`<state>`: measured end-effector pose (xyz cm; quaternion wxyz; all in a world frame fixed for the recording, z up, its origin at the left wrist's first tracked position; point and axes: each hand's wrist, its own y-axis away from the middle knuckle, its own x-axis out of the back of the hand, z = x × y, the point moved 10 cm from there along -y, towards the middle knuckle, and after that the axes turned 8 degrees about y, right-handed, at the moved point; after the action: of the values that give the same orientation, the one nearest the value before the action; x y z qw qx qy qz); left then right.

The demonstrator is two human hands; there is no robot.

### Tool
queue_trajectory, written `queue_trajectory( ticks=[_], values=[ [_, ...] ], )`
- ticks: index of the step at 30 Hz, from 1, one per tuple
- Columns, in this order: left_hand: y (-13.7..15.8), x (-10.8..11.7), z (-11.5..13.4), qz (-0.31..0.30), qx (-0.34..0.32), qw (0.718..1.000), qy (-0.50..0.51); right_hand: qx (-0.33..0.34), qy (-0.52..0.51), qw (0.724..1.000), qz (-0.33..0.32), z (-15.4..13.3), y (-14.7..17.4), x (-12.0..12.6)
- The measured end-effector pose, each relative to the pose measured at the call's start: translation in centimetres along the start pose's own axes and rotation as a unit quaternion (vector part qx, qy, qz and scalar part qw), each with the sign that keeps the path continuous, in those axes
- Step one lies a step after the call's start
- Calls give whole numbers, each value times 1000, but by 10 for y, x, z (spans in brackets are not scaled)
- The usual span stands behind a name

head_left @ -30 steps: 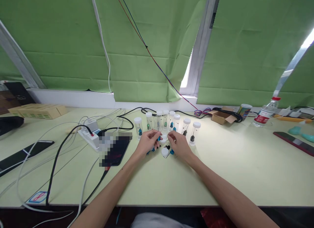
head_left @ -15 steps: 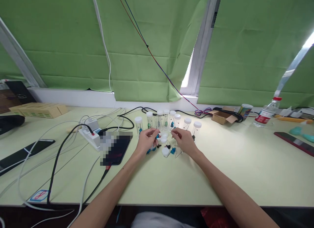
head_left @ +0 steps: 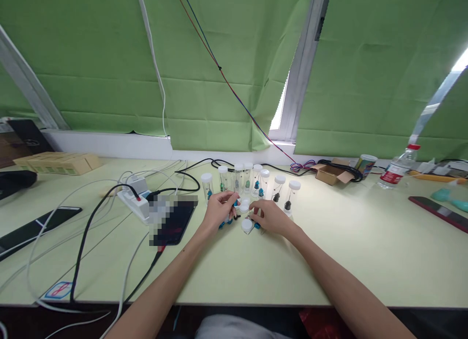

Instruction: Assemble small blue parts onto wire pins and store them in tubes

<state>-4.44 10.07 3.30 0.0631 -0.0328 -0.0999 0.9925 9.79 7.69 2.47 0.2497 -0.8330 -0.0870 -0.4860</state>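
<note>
My left hand (head_left: 219, 211) is closed at the thumb and fingertips around a small blue piece (head_left: 236, 202), mostly hidden by the fingers. My right hand (head_left: 274, 216) is low over the table with bent fingers slightly apart. Its tips are beside a small dark piece (head_left: 247, 217) and partly cover another blue piece (head_left: 257, 226). Between the hands lie loose white caps, one of them a round cap (head_left: 246, 225) near the front. Behind the hands stand several clear tubes with white lids, such as a tube (head_left: 293, 197) at the right holding a dark piece on a thin stem.
A dark tablet (head_left: 179, 222) and a white power strip (head_left: 133, 205) with cables lie left. Farther left is a black phone (head_left: 40, 227). At back right stand an open cardboard box (head_left: 331, 173) and a water bottle (head_left: 397, 168). Green blinds (head_left: 219, 100) hang behind the table.
My right hand has moved down toward the loose pieces near the caps, uncovering more of the tubes at the right. My left hand has stayed almost still.
</note>
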Motion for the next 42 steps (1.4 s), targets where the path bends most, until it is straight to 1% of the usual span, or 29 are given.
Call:
queue_trajectory(
  ticks=[5,16,24,31,38,42],
  values=[
    [1,-1,0,1,7,1000,4,-9,24,1000,-2,2,-1,-1],
    [1,-3,-2,-6,13,1000,14,6,-8,1000,13,4,-1,-10],
    [0,-3,-5,-9,14,1000,11,-4,-10,1000,6,3,0,-15],
    [0,-4,-5,-14,17,1000,11,-10,-25,1000,13,0,1,-15],
    [0,-7,-7,-31,21,999,9,-30,-33,999,9,3,-1,-17],
    [-3,-10,-16,-63,33,997,-11,-35,-27,999,13,3,-2,-18]
  ],
)
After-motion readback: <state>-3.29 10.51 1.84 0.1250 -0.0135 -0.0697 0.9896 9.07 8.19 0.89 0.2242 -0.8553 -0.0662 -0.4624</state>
